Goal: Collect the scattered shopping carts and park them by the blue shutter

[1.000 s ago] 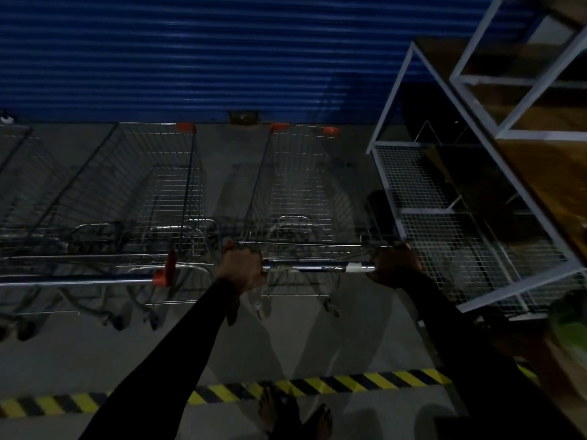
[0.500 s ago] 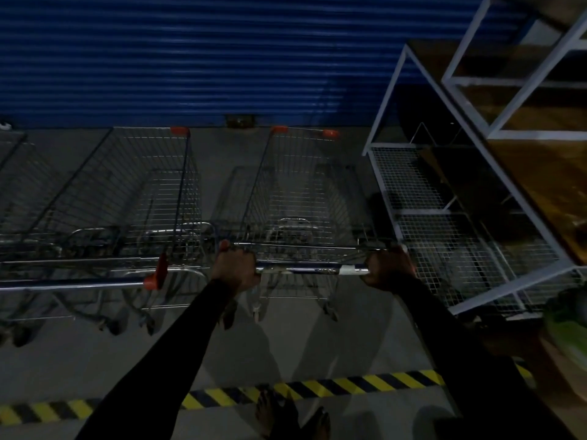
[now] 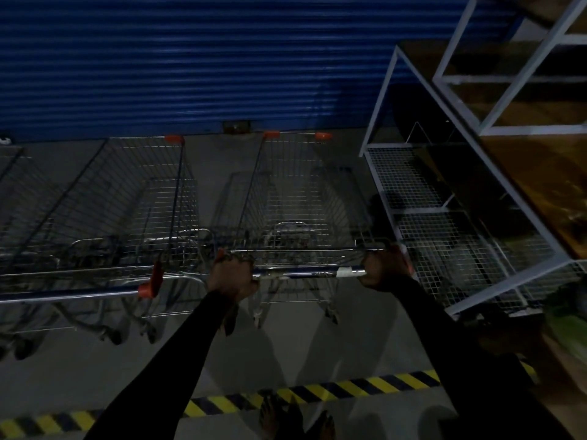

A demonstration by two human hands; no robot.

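Both hands wrapped around the handlebar (image 3: 305, 274) of a wire shopping cart (image 3: 295, 198), a person lines it up nose-first toward the blue shutter (image 3: 190, 65) in dim light. The left hand (image 3: 233, 277) is clenched on the bar's left end, the right hand (image 3: 386, 269) on its right end, black sleeves running back toward the camera. The cart's front rim, tipped with orange corner caps, sits near the foot of the shutter, though whether it touches cannot be told. Just beside it on the left stands a parked cart (image 3: 136, 198), facing the shutter the same way; on the right, a white metal shelving rack (image 3: 444, 198) stands close to the basket. Behind the cart, away from the shutter, a yellow-and-black hazard stripe (image 3: 317, 393) crosses the floor (image 3: 222, 350). The step appears to be final parking: an even push from both hands should keep the cart square to the shutter, parallel to its neighbour, and clear of the rack's frame.
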